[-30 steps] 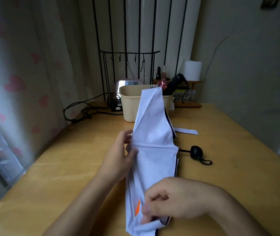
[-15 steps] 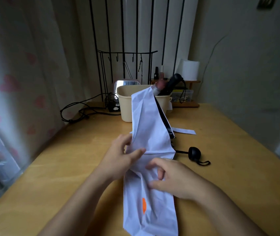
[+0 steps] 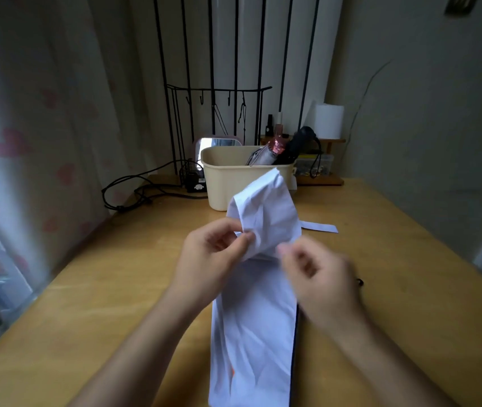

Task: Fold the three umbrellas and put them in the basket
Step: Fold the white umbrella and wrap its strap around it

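White umbrella [image 3: 263, 274]: lies lengthwise on desk [image 3: 116, 289]; left hand [image 3: 213, 254] pinches canopy for pleating; right hand [image 3: 319, 277] blurred, grip unclear. Basket [image 3: 228, 177] holds two.

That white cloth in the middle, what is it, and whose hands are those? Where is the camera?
No machine here: a person wears a camera on the head, looking down at their own two hands over a wooden table. The white cloth is an umbrella lying lengthwise on the table. The left hand pinches its raised far end; the right hand is blurred beside it, so its grip is unclear. Behind stands a cream basket with two folded umbrellas already inside, one grey, one black. A white strap lies on the table.
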